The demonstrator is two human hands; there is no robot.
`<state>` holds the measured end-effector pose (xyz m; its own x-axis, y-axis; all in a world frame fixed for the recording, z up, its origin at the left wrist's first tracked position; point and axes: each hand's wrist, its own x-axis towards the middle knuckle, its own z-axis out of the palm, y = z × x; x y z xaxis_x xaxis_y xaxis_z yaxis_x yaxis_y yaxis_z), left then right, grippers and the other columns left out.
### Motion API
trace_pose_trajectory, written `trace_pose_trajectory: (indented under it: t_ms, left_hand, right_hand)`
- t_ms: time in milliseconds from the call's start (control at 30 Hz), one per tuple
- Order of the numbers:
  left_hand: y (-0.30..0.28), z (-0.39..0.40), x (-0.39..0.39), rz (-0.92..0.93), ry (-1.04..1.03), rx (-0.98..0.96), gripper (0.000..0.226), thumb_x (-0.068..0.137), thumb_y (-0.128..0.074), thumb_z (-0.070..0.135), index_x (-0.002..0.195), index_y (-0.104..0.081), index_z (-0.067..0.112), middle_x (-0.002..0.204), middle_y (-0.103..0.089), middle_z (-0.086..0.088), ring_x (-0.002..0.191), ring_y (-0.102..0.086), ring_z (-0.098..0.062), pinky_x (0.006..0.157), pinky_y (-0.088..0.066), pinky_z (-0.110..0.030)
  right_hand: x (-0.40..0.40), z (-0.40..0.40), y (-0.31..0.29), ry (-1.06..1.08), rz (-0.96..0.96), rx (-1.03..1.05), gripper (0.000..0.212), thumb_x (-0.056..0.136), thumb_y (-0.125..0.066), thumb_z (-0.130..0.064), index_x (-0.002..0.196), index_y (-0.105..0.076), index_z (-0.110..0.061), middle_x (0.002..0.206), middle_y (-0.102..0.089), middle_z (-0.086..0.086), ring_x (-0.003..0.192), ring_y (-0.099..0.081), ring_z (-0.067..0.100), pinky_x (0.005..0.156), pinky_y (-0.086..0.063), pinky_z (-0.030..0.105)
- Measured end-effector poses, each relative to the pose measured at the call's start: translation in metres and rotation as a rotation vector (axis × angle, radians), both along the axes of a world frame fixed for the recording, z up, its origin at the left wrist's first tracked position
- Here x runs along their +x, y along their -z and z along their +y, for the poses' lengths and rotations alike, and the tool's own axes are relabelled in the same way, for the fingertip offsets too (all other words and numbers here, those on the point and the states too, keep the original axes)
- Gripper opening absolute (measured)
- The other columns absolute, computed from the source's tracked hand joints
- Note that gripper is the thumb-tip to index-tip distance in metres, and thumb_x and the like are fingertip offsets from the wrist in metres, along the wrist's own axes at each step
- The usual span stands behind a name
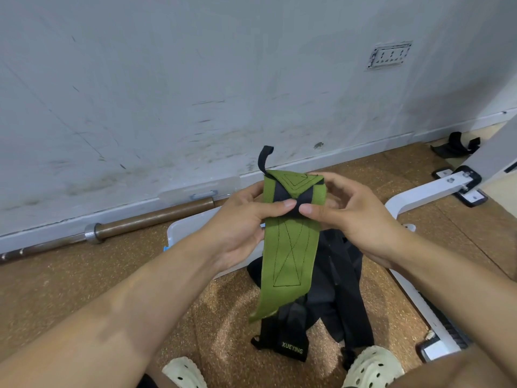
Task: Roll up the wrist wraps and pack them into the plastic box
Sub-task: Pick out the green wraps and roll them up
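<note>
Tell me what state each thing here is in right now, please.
green wrist wrap: top end folded over, rest hanging unrolled.
left hand: pinches the wrap's folded top.
right hand: pinches the same fold.
black wrist wraps: unrolled, heaped on the floor.
plastic box: open, on the floor, inside mostly hidden.
box lid: off, leaning against the wall.
barbell: lying along the wall.

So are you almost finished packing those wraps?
Not nearly. Nothing looks packed yet. The left hand and right hand pinch the top of the green wrist wrap, only starting its roll. Black wraps lie loose on the floor, and the plastic box waits behind.
</note>
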<state>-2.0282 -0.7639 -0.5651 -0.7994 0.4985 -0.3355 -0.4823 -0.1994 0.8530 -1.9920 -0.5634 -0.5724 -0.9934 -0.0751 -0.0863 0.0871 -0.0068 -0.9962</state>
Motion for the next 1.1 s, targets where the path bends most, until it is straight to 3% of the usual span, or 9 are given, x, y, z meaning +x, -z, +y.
trace_pose_trajectory:
  t_ms: [100,233,300,367,500,633,800,900,1100]
  left_hand:
    - [-0.001,0.001,0.002,0.008,0.041,-0.011,0.038,0.092,-0.065,0.003,0.131,-0.064,0.008,0.124,-0.073,-0.010,0.112,-0.071,-0.025,0.095,-0.058,-0.041]
    - [-0.004,0.004,0.010,-0.025,0.165,0.020,0.048,0.087,-0.068,0.020,0.134,-0.062,0.012,0.124,-0.073,-0.006,0.109,-0.072,-0.022,0.084,-0.061,-0.040]
    - [-0.006,0.006,0.011,-0.041,0.168,0.054,0.042,0.087,-0.065,0.031,0.125,-0.069,0.015,0.119,-0.073,-0.008,0.104,-0.073,-0.023,0.083,-0.061,-0.041]
    - [-0.008,0.008,0.011,-0.086,0.115,0.086,0.040,0.090,-0.062,0.039,0.120,-0.072,0.014,0.116,-0.073,-0.012,0.100,-0.073,-0.026,0.085,-0.062,-0.044]
    - [-0.003,0.009,0.009,-0.087,0.024,0.099,0.041,0.091,-0.062,0.020,0.126,-0.067,-0.001,0.119,-0.072,-0.020,0.099,-0.071,-0.029,0.090,-0.061,-0.044]
    - [0.000,0.004,0.003,0.021,-0.009,0.034,0.028,0.095,-0.060,0.005,0.122,-0.068,0.001,0.119,-0.073,-0.020,0.109,-0.071,-0.032,0.092,-0.059,-0.046]
    - [0.004,0.003,0.002,0.040,0.013,0.044,0.044,0.091,-0.066,-0.001,0.134,-0.057,0.000,0.125,-0.070,-0.021,0.115,-0.068,-0.034,0.095,-0.058,-0.044]
    - [0.005,0.003,0.002,0.014,0.006,0.055,0.055,0.086,-0.069,-0.004,0.137,-0.056,0.009,0.124,-0.071,-0.017,0.109,-0.072,-0.026,0.088,-0.060,-0.035]
    - [0.001,0.005,0.004,-0.001,0.058,0.013,0.053,0.083,-0.073,0.016,0.134,-0.061,0.013,0.126,-0.071,-0.012,0.115,-0.070,-0.030,0.093,-0.059,-0.047]
  right_hand:
    - [0.001,-0.001,0.000,0.093,0.118,0.083,0.052,0.069,-0.089,-0.020,0.118,-0.071,-0.030,0.114,-0.069,0.027,0.110,-0.060,0.055,0.094,-0.059,0.053]
    - [0.000,0.001,-0.005,0.145,0.230,0.131,0.049,0.070,-0.086,0.004,0.107,-0.070,-0.023,0.096,-0.079,-0.003,0.095,-0.075,0.011,0.078,-0.059,0.020]
    - [0.001,-0.002,-0.005,0.137,0.246,0.139,0.052,0.068,-0.083,0.016,0.104,-0.069,-0.019,0.093,-0.078,-0.004,0.089,-0.073,0.001,0.075,-0.056,0.014]
    - [0.001,-0.004,-0.002,0.144,0.296,0.201,0.054,0.066,-0.083,0.021,0.101,-0.071,-0.018,0.108,-0.073,0.007,0.094,-0.071,0.004,0.075,-0.056,0.015]
    - [0.000,-0.002,-0.001,0.081,0.264,0.231,0.058,0.068,-0.079,0.026,0.107,-0.071,-0.017,0.123,-0.066,0.013,0.104,-0.071,0.012,0.076,-0.057,0.018]
    - [0.001,0.003,-0.006,-0.021,0.075,0.137,0.077,0.068,-0.089,-0.002,0.135,-0.060,-0.026,0.123,-0.072,0.000,0.102,-0.075,0.020,0.083,-0.061,0.026]
    - [0.003,-0.004,-0.008,-0.031,-0.054,0.090,0.090,0.068,-0.084,-0.025,0.150,-0.047,-0.022,0.119,-0.076,-0.009,0.109,-0.073,0.009,0.098,-0.057,0.030]
    - [0.005,-0.003,-0.007,-0.027,-0.046,0.065,0.085,0.070,-0.083,-0.018,0.149,-0.050,-0.018,0.113,-0.078,-0.007,0.108,-0.073,0.011,0.098,-0.058,0.032]
    - [0.000,-0.001,-0.003,0.062,0.080,0.046,0.070,0.070,-0.084,0.002,0.132,-0.062,-0.020,0.112,-0.078,-0.003,0.105,-0.074,0.011,0.082,-0.060,0.024]
